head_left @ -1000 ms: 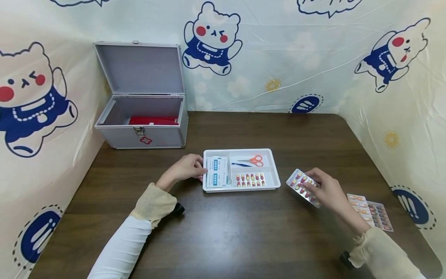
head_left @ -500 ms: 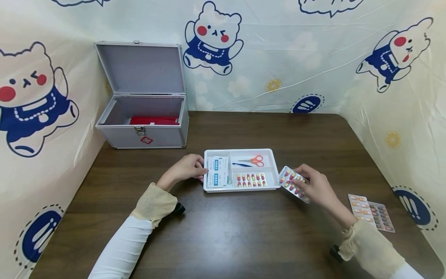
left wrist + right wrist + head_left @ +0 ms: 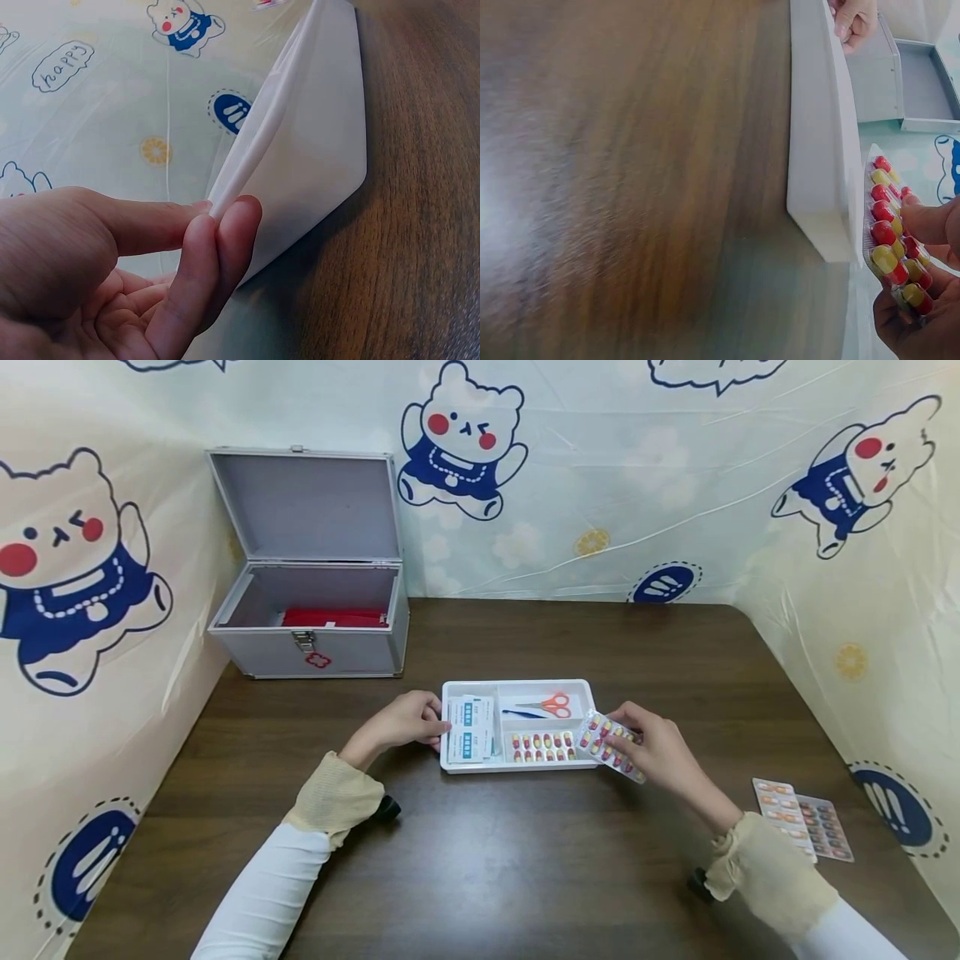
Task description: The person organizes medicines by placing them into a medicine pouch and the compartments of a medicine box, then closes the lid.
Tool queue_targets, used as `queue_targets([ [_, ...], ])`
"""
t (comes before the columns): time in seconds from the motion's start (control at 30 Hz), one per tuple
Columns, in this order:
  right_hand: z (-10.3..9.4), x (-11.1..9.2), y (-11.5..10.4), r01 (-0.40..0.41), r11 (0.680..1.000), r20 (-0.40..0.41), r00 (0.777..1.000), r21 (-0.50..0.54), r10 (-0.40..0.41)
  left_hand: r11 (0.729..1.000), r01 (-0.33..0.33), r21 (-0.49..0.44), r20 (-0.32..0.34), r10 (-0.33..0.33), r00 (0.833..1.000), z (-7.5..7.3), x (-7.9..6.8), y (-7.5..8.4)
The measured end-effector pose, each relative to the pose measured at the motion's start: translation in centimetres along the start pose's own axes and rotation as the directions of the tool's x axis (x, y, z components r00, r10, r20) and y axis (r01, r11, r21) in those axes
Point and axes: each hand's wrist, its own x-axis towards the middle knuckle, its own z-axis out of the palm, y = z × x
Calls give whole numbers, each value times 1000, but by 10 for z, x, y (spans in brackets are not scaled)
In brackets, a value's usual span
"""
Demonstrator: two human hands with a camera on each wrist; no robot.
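Note:
My left hand (image 3: 405,722) pinches the left rim of a white divided tray (image 3: 480,768); in the left wrist view, thumb and fingers (image 3: 238,232) clasp the tray edge (image 3: 251,150). Between thumb and fingers my right hand (image 3: 658,750) holds a blister pack of red-and-yellow capsules (image 3: 609,745), tilted over the tray's right edge. That blister pack (image 3: 889,225) shows close up in the right wrist view. Inside the tray are white-and-blue packets (image 3: 471,731) at left, orange-handled scissors (image 3: 556,704) and a dark blue slim tool (image 3: 522,714) at the back, and another capsule pack (image 3: 542,747) in the front compartment.
Two more blister packs, one orange (image 3: 783,814) and one darker (image 3: 827,828), lie overlapping at the right of the brown table (image 3: 480,860). An open grey metal case (image 3: 337,652) with a red item (image 3: 333,617) inside stands at the back left.
My right hand has moved left with the capsule blister pack, from beside the tray to over its right edge. My left hand keeps its hold on the tray rim.

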Motion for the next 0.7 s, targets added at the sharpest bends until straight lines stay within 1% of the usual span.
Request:
queue_targets([
  [0.17,3,8,-5,22,1000,11,1000,8,-22,1000,15,-7,3,-15,1000,0,0,0],
  [0.53,13,23,-14,72,997,41,997,4,-72,1000,15,-21,10,-15,1000,0,1,-1],
  [0.7,17,29,-19,91,996,53,994,21,-92,999,11,-36,17,-10,1000,0,0,-1],
])
